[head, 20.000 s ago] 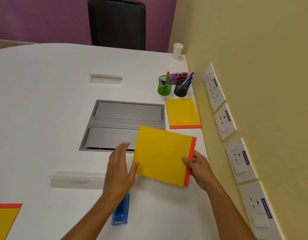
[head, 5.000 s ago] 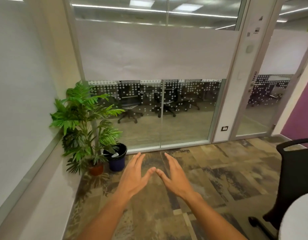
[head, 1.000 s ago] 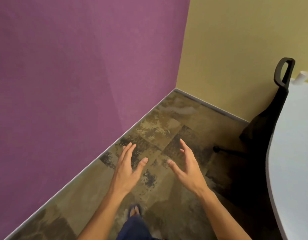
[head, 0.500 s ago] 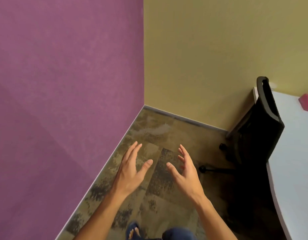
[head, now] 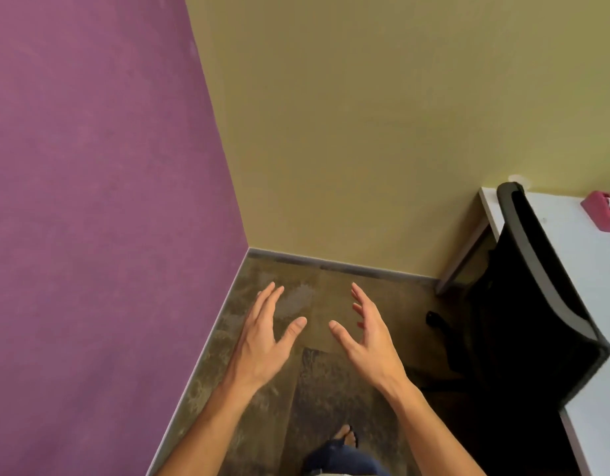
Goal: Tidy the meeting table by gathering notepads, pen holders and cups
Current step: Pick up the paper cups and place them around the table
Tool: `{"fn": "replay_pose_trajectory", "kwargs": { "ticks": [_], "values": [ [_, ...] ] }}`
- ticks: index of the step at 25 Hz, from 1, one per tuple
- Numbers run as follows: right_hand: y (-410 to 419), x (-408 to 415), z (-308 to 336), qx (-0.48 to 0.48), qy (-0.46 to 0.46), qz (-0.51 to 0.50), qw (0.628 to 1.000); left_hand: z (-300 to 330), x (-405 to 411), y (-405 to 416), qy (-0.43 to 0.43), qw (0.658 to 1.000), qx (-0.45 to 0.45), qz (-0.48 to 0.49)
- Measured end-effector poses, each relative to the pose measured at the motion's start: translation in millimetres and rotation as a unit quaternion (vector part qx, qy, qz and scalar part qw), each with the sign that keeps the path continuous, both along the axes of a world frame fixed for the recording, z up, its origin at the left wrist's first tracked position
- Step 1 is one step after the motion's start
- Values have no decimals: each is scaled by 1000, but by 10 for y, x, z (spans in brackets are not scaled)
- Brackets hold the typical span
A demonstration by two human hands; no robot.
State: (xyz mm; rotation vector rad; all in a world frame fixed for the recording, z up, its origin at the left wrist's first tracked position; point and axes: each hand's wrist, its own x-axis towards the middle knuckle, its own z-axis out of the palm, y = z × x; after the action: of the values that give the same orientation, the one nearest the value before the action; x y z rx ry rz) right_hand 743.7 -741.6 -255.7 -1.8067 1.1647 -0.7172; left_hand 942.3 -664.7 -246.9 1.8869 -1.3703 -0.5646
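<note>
My left hand (head: 264,338) and my right hand (head: 370,333) are held out over the floor, both empty with fingers spread. The white meeting table (head: 578,255) shows only at the right edge. On its far corner a white paper cup (head: 515,179) peeks out behind the chair back. A pink tape dispenser (head: 604,211) sits on the table near the yellow wall. No notepads or pen holders are in view.
A black office chair (head: 533,304) stands against the table's end, right of my hands. A purple wall (head: 90,201) is on the left and meets a yellow wall (head: 365,115) in a corner ahead. Patterned floor (head: 317,400) lies under my hands.
The view has swung right and closer to the corner. The chair, table end and pink dispenser sit larger at the right. Both hands stay empty and spread.
</note>
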Motion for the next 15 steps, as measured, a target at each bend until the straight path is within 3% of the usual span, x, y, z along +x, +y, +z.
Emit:
{"fn": "replay_pose_trajectory", "kwargs": {
  "ticks": [4, 15],
  "values": [
    [-1155, -56, 151, -12, 18, -24, 999, 113, -39, -1236, 11, 1000, 11, -25],
    [-3080, -161, 109, -37, 95, -146, 984, 31, -105, -3706, 7, 987, 13, -158]
  ]
}}
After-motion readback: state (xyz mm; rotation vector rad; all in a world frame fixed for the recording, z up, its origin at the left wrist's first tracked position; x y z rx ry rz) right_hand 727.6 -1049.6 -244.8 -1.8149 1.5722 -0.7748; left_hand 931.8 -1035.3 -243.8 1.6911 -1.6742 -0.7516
